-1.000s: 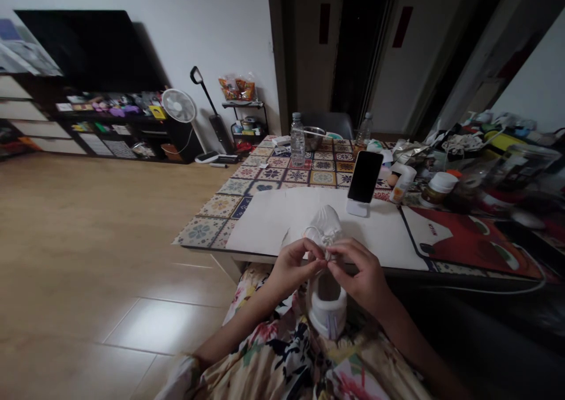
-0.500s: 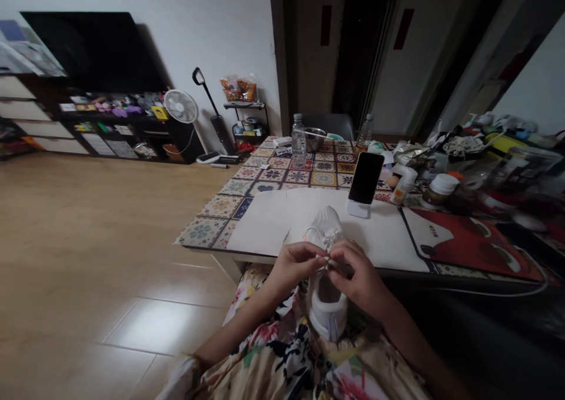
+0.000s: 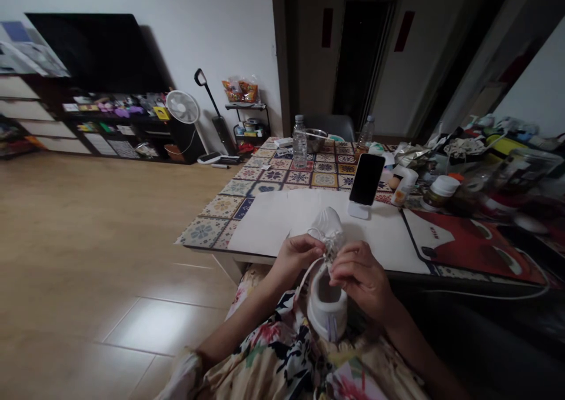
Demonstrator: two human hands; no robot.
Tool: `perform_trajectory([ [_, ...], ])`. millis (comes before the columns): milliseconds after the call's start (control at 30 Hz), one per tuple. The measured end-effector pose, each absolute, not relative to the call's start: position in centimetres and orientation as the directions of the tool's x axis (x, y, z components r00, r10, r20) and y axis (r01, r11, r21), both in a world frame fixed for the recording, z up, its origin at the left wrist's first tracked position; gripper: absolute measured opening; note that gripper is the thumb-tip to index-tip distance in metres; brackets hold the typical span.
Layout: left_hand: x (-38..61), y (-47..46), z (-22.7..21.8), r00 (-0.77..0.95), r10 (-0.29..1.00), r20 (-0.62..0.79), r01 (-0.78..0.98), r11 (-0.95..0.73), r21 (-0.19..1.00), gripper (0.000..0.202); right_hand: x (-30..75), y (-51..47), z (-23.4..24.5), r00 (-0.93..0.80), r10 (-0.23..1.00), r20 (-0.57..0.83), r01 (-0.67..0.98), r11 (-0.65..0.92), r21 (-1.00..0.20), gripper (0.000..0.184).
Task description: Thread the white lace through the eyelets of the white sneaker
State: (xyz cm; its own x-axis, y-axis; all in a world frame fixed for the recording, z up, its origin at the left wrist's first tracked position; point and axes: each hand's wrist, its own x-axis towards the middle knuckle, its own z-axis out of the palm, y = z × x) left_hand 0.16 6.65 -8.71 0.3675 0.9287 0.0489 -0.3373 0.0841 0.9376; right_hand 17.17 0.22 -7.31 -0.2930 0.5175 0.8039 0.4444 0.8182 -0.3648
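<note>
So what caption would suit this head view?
Left hand and right hand work the laces of a white shoe at a table.

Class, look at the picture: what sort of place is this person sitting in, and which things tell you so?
Most likely a home living and dining room. A television stands over a cluttered shelf, a small fan sits on the wooden floor, and a tiled-pattern table holds bottles and jars.

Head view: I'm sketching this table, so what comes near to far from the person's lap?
White shoe held by the left hand and right hand → white sheet → phone on its stand → water bottle → metal bowl.
</note>
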Motion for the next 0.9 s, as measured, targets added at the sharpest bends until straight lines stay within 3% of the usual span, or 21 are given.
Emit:
perform_trajectory([
  [333, 0.8, 7.7, -9.7, 0.348, 0.924, 0.159, -0.351, -0.029, 0.936, 0.038, 17.7, 0.5, -7.2, -0.436, 0.536, 0.722, 0.308, 0.843, -0.440, 0.021],
  [567, -0.9, 6.9, -9.5, 0.427, 0.854, 0.298, -0.192, -0.236, 0.952, 0.035, 18.5, 0.1, -6.7, -0.371, 0.725, 0.580, 0.631, 0.655, -0.415, 0.011],
  [733, -2.0, 6.3, -8.6, 0.607, 0.706, 0.364, -0.019, -0.445, 0.895, 0.026, 18.2, -0.1, -6.3, -0.363, 0.731, 0.577, 0.678, 0.632, -0.375, 0.019],
  [800, -2.2, 6.1, -8.2, 0.632, 0.689, 0.355, 0.031, -0.480, 0.877, 0.021, 18.1, -0.9, -5.9, -0.385, 0.704, 0.597, 0.558, 0.693, -0.457, 0.025],
  [900, -2.1, 6.0, -7.8, 0.637, 0.685, 0.353, 0.054, -0.497, 0.866, 0.014, 18.4, -2.4, -5.1, -0.568, 0.561, 0.602, 0.074, 0.763, -0.642, 0.034],
])
